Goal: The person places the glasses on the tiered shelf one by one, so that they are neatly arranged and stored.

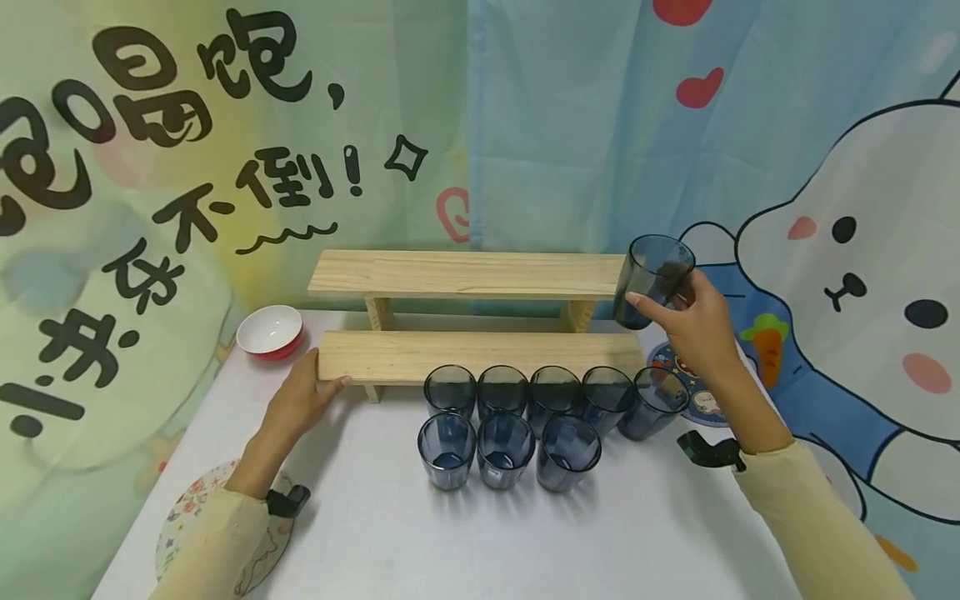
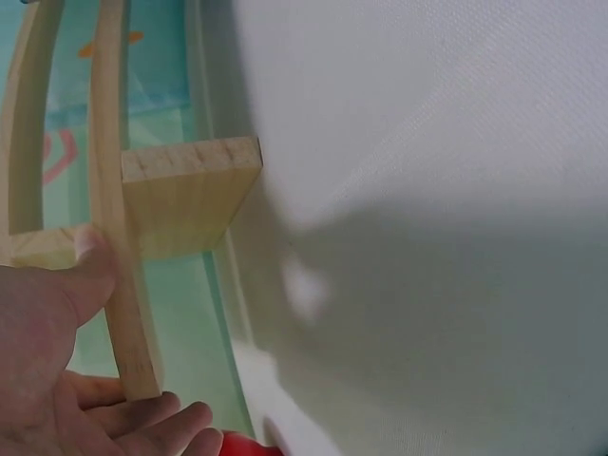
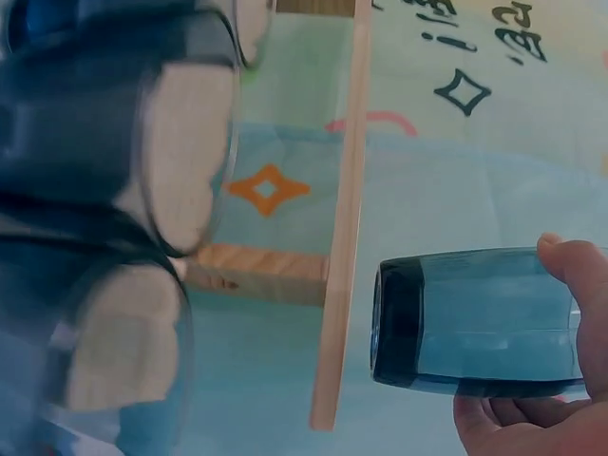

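Note:
A two-tier wooden stand has an upper board (image 1: 465, 273) at the back and a lower board (image 1: 375, 357) in front. My left hand (image 1: 298, 398) grips the left end of the lower board, thumb on one face and fingers around the end in the left wrist view. At the stand's right, my right hand (image 1: 705, 329) holds a blue-tinted glass tumbler (image 3: 494, 323) between thumb and fingers. The tumbler is upright with a slight tilt, its base just off the upper board's right end. Two rows of similar tumblers (image 1: 504, 450) stand in front of the lower board.
A small red-and-white bowl (image 1: 270, 333) stands left of the stand. A floral round mat (image 1: 187, 508) lies under the left forearm, and a blue patterned mat (image 1: 705, 407) lies behind the right one. The printed curtain (image 1: 540, 125) hangs close behind the white table (image 1: 360, 533).

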{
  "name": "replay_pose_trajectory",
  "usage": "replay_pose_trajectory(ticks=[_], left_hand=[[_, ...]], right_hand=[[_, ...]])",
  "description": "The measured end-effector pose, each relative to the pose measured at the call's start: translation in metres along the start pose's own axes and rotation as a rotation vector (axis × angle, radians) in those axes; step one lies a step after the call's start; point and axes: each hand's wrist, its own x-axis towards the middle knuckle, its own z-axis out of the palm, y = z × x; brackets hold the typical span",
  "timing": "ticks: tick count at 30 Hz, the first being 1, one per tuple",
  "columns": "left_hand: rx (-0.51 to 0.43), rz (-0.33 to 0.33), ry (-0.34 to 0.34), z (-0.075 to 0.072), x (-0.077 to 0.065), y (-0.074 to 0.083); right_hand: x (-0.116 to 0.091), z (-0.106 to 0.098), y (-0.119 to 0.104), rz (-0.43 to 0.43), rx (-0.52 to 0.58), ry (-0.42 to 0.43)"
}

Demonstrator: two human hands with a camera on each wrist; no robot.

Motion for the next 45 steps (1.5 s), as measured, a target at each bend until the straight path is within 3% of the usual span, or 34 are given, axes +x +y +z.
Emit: replay_pose_trajectory(ticks=[10,17,33,45], left_hand=[[0.023,-0.025,0.009,-0.003,-0.001,0.004],[0.024,-0.025,0.007,-0.001,-0.001,0.003],[0.039,-0.025,0.006,-0.001,0.001,0.002],[0.051,-0.018,0.014,-0.002,0.0,0.003]], right_hand=[[0.053,0.006,-0.001,0.023,-0.028,0.07],[0.074,0.015,0.003,0.056,0.043,0.061],[0.088,0.026,0.008,0.064,0.051,0.078],[0.09,0.027,0.007,0.078,0.073,0.044]])
